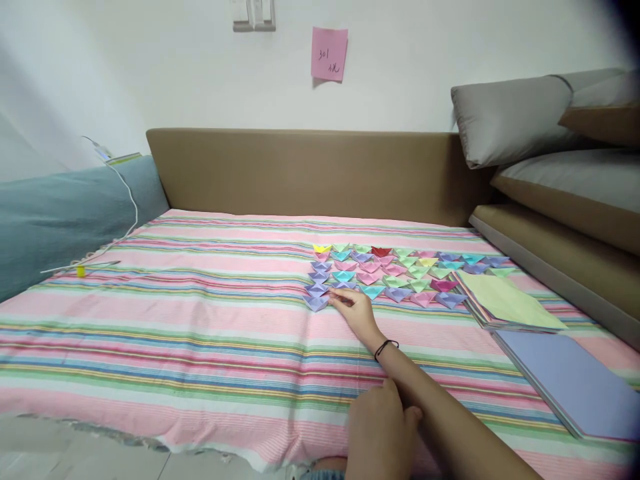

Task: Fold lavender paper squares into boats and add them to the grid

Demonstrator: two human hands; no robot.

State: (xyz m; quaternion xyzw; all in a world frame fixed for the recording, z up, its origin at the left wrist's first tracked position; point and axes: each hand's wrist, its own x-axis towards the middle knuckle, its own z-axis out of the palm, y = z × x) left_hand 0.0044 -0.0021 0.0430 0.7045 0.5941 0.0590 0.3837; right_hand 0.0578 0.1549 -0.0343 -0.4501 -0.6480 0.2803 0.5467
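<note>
Rows of small folded paper boats [370, 267] in several colours lie on the striped cloth. My right hand [353, 308] reaches in from the lower right, its thumb and fingers pinched at the right tip of a purple paper boat [316, 303] at the front left of the rows. Other purple boats stand close behind it in a column. Close to the camera, my left hand [379, 430] is curled closed beside my right forearm. Its fingertips are turned out of sight, so whatever may be inside it is hidden.
To the right lie a stack of yellow-topped paper [510, 300] and a purple-topped stack [570, 383]. Cushions [520, 120] pile up at the right. A white cable [134, 200] and a thin pen-like item [100, 265] are at the left. A brown backrest [300, 173] closes off the back.
</note>
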